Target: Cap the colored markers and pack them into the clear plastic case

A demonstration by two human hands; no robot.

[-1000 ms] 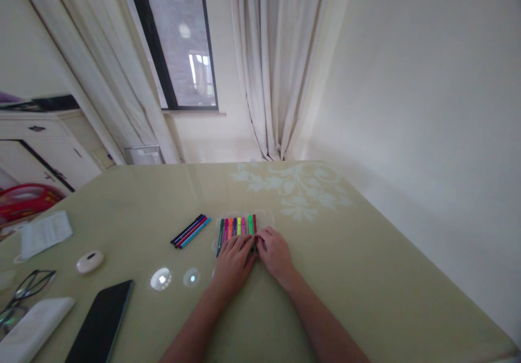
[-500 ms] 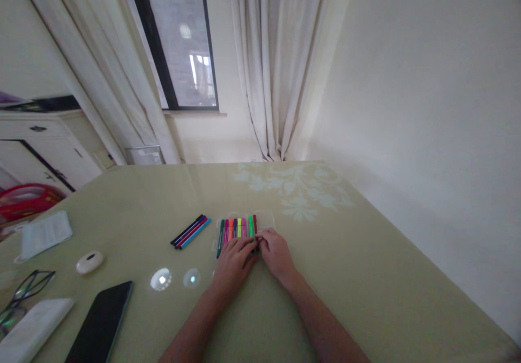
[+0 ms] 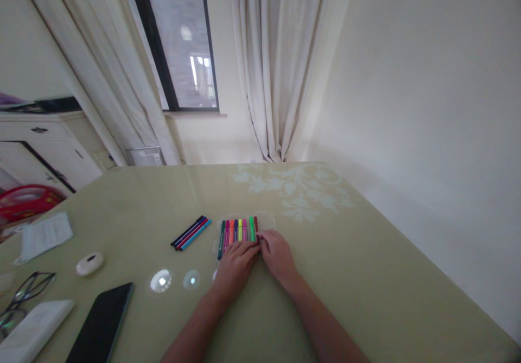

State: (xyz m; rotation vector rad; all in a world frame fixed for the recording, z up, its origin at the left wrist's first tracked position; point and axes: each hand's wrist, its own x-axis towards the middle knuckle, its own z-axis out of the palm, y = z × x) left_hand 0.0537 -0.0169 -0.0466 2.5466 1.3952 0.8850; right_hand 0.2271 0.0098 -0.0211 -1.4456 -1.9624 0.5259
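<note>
Several colored markers (image 3: pixel 231 231) lie side by side in a clear plastic case (image 3: pixel 267 222), their caps pointing away from me. My left hand (image 3: pixel 236 262) rests across the near ends of the row, fingers stretched out together and holding nothing. At the row's right end, the bent fingers of my right hand (image 3: pixel 277 254) close on a dark red marker (image 3: pixel 256 223), which lies beside a bright green marker (image 3: pixel 252 227). My hands almost meet there, and they hide the lower part of the case. A loose group of markers (image 3: pixel 191 233), dark, red and light blue, lies left of the case.
On the table's left side are a black phone (image 3: pixel 100 325), a white box-like object (image 3: pixel 36 330), eyeglasses (image 3: pixel 28 292), a small round white case (image 3: pixel 89 263) and a face mask (image 3: pixel 46 236). The wall (image 3: pixel 427 135) runs along the right edge of the table (image 3: pixel 366 276).
My left hand has shifted slightly, its fingers drawn a little nearer to me and to the right. My right hand stays at the dark red marker. The loose markers have not moved.
</note>
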